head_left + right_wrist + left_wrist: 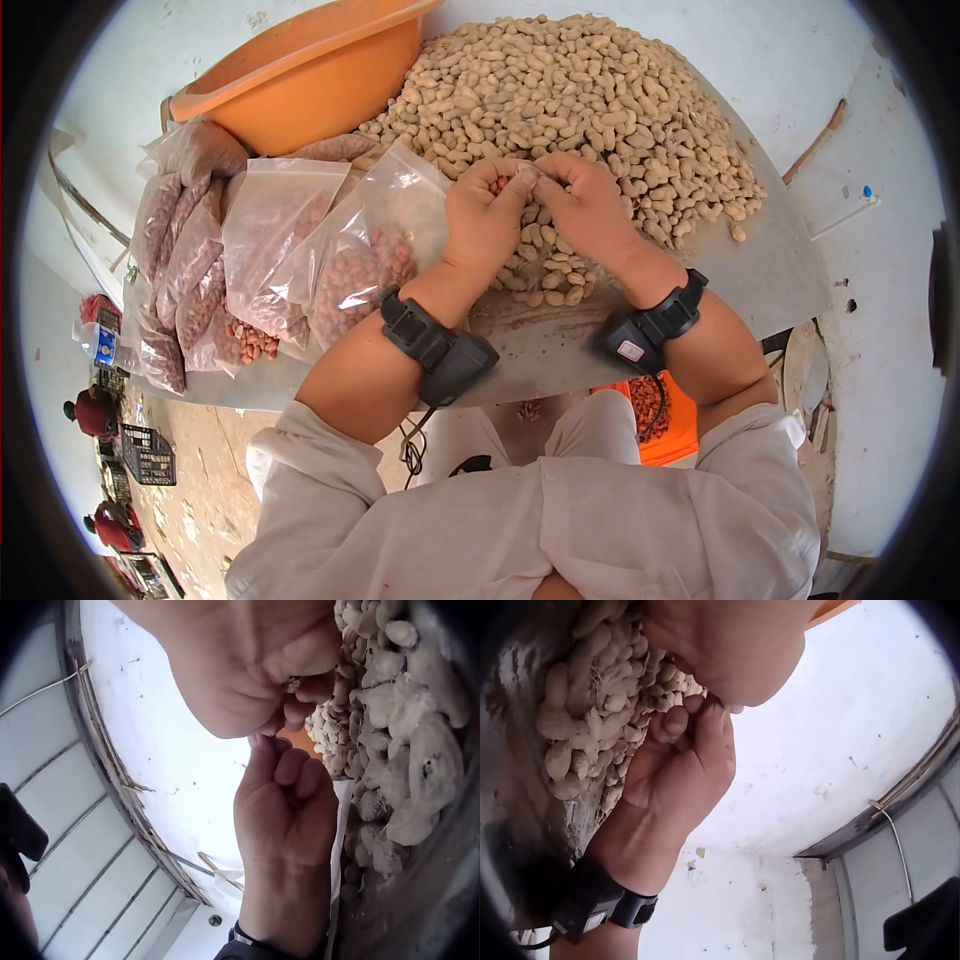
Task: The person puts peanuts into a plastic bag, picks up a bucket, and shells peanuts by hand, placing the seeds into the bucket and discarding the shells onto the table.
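Observation:
A large heap of unshelled peanuts covers the far part of a metal table. Both hands meet over its near edge, fingers curled. My left hand and right hand pinch one peanut between their fingertips. In the right wrist view, a bit of shell shows at the right hand's fingertips, with the left hand fisted just below it. From the left wrist camera, the right hand curls beside the peanut heap.
An orange basin stands at the table's far left. Several clear plastic bags of reddish shelled kernels lie left of the hands. Below the table edge, an orange tub holds kernels. White walls surround the table.

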The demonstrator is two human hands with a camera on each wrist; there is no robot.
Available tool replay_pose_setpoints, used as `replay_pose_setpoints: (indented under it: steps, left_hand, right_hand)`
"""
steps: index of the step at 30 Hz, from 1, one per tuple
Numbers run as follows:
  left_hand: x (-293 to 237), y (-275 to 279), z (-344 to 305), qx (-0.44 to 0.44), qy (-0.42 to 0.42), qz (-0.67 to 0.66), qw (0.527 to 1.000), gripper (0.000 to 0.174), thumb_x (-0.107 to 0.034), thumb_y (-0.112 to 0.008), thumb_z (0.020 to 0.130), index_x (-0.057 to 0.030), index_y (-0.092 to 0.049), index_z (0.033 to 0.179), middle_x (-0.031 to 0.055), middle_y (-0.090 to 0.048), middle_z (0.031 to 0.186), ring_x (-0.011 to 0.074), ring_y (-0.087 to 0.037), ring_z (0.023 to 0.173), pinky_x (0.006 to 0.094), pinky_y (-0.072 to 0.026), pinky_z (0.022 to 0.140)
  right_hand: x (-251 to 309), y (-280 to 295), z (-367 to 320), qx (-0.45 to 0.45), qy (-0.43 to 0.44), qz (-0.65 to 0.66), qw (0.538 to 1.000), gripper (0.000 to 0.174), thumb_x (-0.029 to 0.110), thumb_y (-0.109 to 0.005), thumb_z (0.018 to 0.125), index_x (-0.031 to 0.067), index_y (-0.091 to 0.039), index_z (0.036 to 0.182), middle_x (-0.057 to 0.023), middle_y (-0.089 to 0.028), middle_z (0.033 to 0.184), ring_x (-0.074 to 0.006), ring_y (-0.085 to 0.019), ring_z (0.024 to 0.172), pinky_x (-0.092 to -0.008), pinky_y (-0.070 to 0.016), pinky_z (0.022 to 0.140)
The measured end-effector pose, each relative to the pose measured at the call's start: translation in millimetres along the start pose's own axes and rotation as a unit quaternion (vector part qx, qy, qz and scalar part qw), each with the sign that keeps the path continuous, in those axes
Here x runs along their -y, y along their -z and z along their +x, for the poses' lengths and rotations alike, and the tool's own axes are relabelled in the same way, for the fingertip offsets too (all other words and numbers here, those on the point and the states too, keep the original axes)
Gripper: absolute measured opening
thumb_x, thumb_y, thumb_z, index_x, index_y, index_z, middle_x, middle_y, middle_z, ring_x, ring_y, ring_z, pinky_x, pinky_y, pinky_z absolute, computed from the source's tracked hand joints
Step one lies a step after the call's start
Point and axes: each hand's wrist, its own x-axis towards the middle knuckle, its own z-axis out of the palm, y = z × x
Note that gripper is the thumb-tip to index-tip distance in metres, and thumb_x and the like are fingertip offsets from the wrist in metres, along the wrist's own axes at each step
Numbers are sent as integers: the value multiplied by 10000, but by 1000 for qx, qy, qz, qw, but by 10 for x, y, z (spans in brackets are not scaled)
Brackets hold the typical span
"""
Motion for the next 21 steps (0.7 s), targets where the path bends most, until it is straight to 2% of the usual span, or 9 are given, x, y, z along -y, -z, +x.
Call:
replay_pose_setpoints:
  steps: [1, 4, 7, 10, 11, 13, 14, 21]
  left_hand:
    - [0, -10, 0, -1, 2, -5, 1000, 124, -60, -591, 858, 49, -603, 917, 34, -614, 769, 64, -555, 676, 180, -448, 598]
    - [22, -14, 3, -7, 7, -23, 1000, 123, -55, -578, 866, 55, -593, 918, 43, -614, 763, 76, -560, 667, 193, -457, 595]
    - [-72, -35, -36, 13, 17, -72, 997, 125, -45, -557, 878, 63, -581, 936, 54, -615, 762, 91, -568, 667, 208, -469, 597]
    - [-93, -44, -49, 19, 23, -101, 994, 135, -37, -540, 887, 69, -573, 965, 68, -620, 769, 109, -577, 671, 221, -480, 597]
    - [-83, -43, -49, 17, 23, -105, 994, 141, -35, -535, 890, 71, -571, 977, 73, -622, 773, 115, -581, 673, 226, -484, 596]
    - [10, -37, -5, -5, 24, -117, 993, 161, -83, -557, 891, 33, -590, 998, 50, -618, 761, 62, -481, 578, 195, -382, 509]
    - [47, -34, 12, -16, 25, -124, 992, 172, -106, -569, 891, 14, -600, 1009, 39, -617, 755, 36, -431, 530, 179, -330, 466]
    - [9, 9, 9, -15, 77, -165, 983, 194, -115, -532, 909, -2, -583, 1058, 21, -598, 764, 44, -414, 537, 176, -322, 464]
  right_hand:
    - [3, -1, -6, -5, 2, -8, 1000, 230, 173, -591, 831, -35, -623, 923, -101, -646, 758, -174, -606, 692, -306, -473, 643]
    - [30, 10, -10, 21, -139, 145, 979, 207, 160, -596, 828, -38, -631, 875, -83, -629, 725, -139, -575, 621, -267, -450, 563]
    - [-59, -32, -19, 14, -178, 357, 917, 174, 142, -590, 832, -25, -631, 855, -54, -604, 693, -105, -531, 564, -227, -407, 503]
    - [-95, -71, -16, -7, -219, 453, 864, 133, 114, -572, 845, -8, -619, 866, -47, -594, 700, -104, -519, 569, -223, -404, 496]
    - [-85, -66, -12, -13, -231, 476, 849, 129, 108, -565, 850, -8, -615, 874, -51, -597, 710, -107, -524, 578, -223, -411, 500]
    - [-48, -45, 1, -26, -252, 520, 815, 121, 97, -553, 861, -8, -607, 890, -59, -602, 730, -111, -535, 597, -225, -426, 509]
    - [-46, -39, 2, -19, -251, 519, 817, 118, 92, -552, 862, -8, -607, 894, -62, -605, 741, -113, -539, 605, -225, -431, 514]
    - [-57, 25, 19, 19, -246, 550, 798, 100, 66, -586, 842, -9, -612, 903, -72, -618, 775, -111, -550, 609, -221, -446, 538]
